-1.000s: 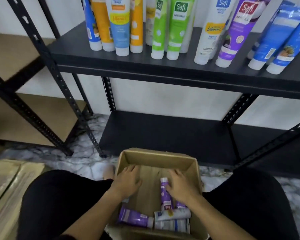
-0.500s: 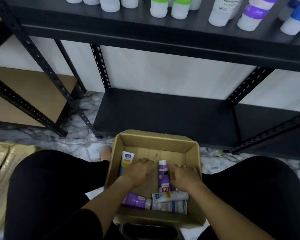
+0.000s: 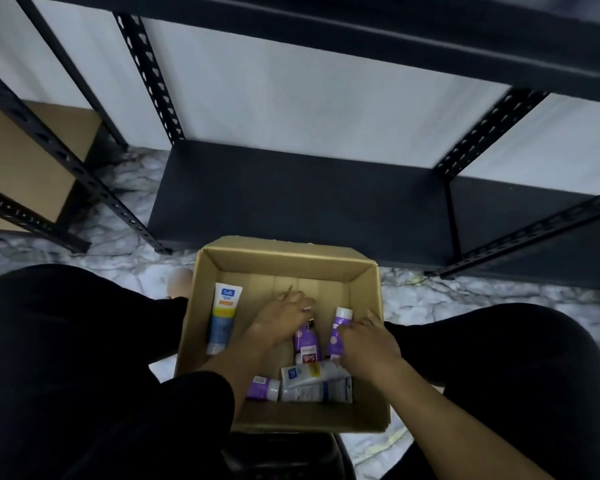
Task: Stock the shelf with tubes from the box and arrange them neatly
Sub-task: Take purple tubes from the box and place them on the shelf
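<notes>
While the view has dipped so the stocked upper shelf is gone, both hands are inside the box [image 3: 368, 306]: left hand [image 3: 284, 315] spread over one purple tube [image 3: 305, 339], right hand [image 3: 369, 342] curling round another [image 3: 338, 332], neither lifted yet.

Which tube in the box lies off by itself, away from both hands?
The blue, white and yellow tube along the cardboard box's left wall. The purple and white tubes cluster under or beside the hands.

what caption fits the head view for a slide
Both hands, left and right, reach into the box among loose tubes.
</notes>
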Motion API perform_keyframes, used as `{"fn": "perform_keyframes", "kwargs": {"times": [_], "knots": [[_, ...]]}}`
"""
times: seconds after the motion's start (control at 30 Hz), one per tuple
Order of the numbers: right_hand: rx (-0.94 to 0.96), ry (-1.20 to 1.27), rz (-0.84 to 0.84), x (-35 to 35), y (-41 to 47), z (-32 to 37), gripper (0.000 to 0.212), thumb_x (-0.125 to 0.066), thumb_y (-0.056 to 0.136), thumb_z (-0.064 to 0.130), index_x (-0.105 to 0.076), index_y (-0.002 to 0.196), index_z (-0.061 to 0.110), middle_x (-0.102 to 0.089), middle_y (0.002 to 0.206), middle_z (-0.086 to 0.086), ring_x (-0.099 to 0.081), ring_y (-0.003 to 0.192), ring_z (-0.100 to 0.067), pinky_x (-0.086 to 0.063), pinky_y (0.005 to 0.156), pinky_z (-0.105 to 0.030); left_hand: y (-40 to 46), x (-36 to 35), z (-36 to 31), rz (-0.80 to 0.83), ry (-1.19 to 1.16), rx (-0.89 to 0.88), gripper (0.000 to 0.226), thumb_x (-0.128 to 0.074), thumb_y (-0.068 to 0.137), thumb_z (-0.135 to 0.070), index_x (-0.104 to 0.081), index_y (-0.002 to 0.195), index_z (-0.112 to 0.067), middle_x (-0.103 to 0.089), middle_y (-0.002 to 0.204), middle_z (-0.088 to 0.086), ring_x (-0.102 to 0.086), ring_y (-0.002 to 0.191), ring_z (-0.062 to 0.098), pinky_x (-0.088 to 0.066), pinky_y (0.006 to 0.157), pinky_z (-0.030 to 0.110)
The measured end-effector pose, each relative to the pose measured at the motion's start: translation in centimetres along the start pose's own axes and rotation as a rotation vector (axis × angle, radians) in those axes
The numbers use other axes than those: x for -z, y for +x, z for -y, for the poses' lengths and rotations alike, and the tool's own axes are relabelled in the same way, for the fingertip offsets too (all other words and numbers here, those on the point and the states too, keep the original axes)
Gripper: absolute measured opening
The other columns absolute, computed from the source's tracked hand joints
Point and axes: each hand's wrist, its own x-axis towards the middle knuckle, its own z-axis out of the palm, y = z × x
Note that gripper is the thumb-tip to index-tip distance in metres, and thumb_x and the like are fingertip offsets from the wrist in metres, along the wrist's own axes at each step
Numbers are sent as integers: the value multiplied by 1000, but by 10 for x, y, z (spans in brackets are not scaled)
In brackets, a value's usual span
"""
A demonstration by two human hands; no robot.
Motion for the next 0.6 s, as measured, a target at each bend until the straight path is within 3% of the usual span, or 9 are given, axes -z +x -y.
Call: {"fn": "perform_keyframes", "kwargs": {"times": [0.1,0.33,0.5,0.6], "knots": [[21,-16,-22,-3,-1,-3,46,-55,95,44,-55,135,20,-57,138,-7,-45,132,-25,-11,120,-38,2,0,8,27,12,46,45,-56,93,-21,-47,138,-19,-35,150,7,-29,137,26,-33,106,42],[25,43,-42,-3,3,-5,41,-64,90,33,-56,127,19,-63,127,-8,-54,121,-28,-30,110,-35,-10,-10,22,58,5,144,42,-57,92,-26,-47,132,-19,-39,144,6,-36,132,25,-34,102,37],[30,85,-63,4,8,-4,41,-65,89,20,-54,129,18,-62,121,-11,-60,109,-31,-50,88,-36,-22,-11,25,73,-50,177,36,-55,94,-29,-50,128,-19,-51,136,4,-45,124,22,-35,99,35],[53,84,-59,4,19,-5,38,-63,88,14,-54,125,18,-62,120,-9,-61,109,-30,-46,77,-34,-37,-10,27,90,-122,260,40,-59,92,-33,-51,128,-19,-53,132,5,-47,121,23,-38,98,35]]}}
